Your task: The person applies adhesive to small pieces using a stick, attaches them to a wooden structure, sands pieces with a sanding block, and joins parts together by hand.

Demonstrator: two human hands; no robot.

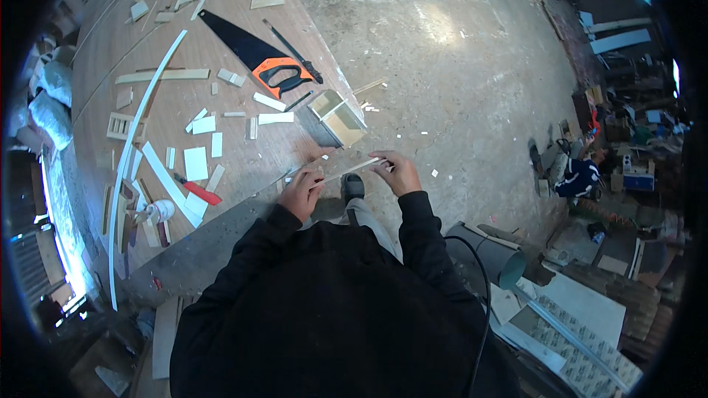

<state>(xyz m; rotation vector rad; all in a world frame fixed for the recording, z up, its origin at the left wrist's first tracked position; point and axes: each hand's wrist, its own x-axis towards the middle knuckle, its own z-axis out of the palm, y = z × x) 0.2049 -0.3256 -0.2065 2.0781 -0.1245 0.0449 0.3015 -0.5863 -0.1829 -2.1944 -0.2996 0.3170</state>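
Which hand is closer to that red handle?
Left. The left hand is to the right of the red handle; the right hand is farther off, same side.

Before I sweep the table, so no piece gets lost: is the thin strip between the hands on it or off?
Off the table, beyond its edge: the left hand and right hand hold the thin strip.

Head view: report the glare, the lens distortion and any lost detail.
In the head view, glare whitens a patch of the concrete floor; the bright gap at that view's left is blown out; the head view's fisheye leaves dark, rounded corners; also in the head view, the black sweatshirt shows little detail, and the thin strip is too small to judge for fine blur.
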